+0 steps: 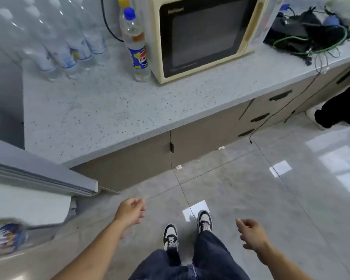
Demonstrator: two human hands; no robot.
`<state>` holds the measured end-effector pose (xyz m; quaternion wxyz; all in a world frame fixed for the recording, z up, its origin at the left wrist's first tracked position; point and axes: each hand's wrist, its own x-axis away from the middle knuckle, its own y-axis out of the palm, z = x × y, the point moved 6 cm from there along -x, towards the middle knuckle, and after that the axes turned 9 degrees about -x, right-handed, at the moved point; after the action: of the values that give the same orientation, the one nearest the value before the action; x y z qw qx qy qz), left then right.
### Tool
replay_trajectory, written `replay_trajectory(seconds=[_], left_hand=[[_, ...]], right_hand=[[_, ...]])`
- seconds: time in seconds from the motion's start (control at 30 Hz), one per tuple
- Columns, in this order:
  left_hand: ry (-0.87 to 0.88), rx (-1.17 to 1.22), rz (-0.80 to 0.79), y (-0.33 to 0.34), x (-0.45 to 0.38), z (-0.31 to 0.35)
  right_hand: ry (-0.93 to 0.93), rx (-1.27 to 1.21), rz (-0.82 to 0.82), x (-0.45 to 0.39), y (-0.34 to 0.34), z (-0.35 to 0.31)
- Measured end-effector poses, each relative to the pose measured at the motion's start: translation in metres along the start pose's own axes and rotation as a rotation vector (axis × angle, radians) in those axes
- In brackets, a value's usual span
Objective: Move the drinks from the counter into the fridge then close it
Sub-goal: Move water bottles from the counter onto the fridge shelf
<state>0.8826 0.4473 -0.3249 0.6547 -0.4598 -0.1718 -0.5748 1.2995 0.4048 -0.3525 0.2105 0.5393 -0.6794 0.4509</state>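
Observation:
A clear soda bottle (136,47) with a blue cap and blue label stands on the speckled grey counter (109,110), right beside the microwave. A second bottle with a yellow cap (123,3) stands just behind it. Several clear water bottles (65,43) stand in a row at the counter's back left. The open fridge door (40,176) juts in from the left, with a blurred blue-labelled item (6,237) in its lower shelf. My left hand (130,212) hangs empty over the floor, fingers loosely curled. My right hand (252,235) also hangs empty, fingers relaxed.
A cream microwave (204,35) stands at the back of the counter. A tangle of black gear and green cables (311,35) lies at the counter's right end. Beige cabinet drawers (271,110) run below. My two feet stand on the glossy grey floor (271,199).

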Motion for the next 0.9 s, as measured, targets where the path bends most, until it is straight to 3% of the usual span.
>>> replay_trajectory(seconds=[0.2, 0.37, 0.5, 0.7, 0.9], left_hand=[[-0.039, 0.154, 0.227, 0.004, 0.012, 0.028], [0.059, 0.092, 0.543, -0.015, 0.026, 0.066], [0.177, 0.24, 0.769, -0.051, 0.034, 0.105], [0.272, 0.345, 0.894, -0.125, 0.027, 0.17], [0.315, 0.363, 1.012, -0.195, 0.006, 0.212]], right_hand=[[-0.132, 0.154, -0.178, -0.057, 0.016, -0.093], [-0.419, 0.247, -0.322, -0.064, 0.069, -0.224], [-0.687, 0.234, -0.406, -0.028, 0.129, -0.335], [-0.959, 0.177, -0.532, 0.038, 0.226, -0.461], [-1.027, 0.136, -0.557, 0.066, 0.291, -0.54]])
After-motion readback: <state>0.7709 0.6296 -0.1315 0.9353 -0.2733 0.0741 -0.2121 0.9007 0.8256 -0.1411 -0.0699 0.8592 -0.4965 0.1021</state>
